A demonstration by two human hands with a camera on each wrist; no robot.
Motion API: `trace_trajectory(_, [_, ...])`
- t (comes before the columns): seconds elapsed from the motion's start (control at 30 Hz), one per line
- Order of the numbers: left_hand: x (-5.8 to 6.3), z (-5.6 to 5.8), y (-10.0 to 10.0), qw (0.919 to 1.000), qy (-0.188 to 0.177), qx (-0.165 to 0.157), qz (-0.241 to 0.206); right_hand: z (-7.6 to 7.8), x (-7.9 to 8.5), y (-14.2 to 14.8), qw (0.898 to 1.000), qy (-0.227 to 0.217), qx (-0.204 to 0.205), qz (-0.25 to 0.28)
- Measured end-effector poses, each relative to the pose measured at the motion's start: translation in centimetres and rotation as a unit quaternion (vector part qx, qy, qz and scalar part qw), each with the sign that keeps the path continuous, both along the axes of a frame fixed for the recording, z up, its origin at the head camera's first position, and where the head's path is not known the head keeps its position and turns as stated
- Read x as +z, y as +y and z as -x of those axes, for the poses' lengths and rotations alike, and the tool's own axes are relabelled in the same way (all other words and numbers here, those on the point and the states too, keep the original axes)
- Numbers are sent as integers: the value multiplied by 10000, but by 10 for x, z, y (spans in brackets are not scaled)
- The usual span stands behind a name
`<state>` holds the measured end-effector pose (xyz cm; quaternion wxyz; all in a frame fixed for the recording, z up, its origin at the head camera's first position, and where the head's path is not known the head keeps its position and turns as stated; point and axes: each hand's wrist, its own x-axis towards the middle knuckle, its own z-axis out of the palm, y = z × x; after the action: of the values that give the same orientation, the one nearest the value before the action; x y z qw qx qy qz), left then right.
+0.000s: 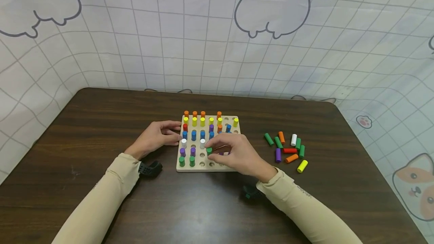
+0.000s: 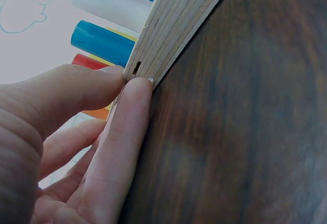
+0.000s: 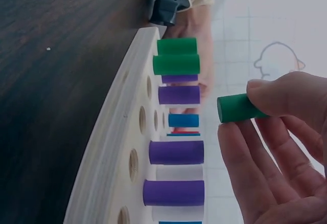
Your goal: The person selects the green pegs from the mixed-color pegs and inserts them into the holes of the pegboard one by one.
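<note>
Currently, the right hand pinches a green peg between its thumb and fingers. That peg is over the front part of a pale pegboard, and the right wrist view shows it clear of the board, out past the tops of the pegs standing there. The left hand is not clenched; its thumb and fairly straight fingers touch the board's left edge.

The board lies on a dark wood-grain tabletop. Two green pegs stand at the left of its front row, with two purple pegs just behind them; white, blue, red, yellow and orange pegs stand farther back. The right hand hides some of the holes. To the right of the board, well apart from it, loose pegs lie scattered on their sides: green, orange, white, red, purple and yellow. A grid-patterned backdrop with animal drawings rises behind.
</note>
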<state>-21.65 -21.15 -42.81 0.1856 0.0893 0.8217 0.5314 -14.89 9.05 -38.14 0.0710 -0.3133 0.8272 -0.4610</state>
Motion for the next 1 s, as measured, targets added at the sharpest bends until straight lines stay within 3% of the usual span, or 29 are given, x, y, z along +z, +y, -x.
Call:
trace_trajectory(0.6, [0, 0, -1, 10000, 11, 10, -72, -2, -9, -15, 9976, 541, 251, -356])
trace_trajectory(0.83, [0, 0, 0, 9998, -7, -1, -176, -4, -10, -19, 9932, 948, 303, -609])
trace_trajectory(1.0, [0, -1, 1, 9998, 29, -1, -198, -4, -13, -22, 9918, 970, 314, -773])
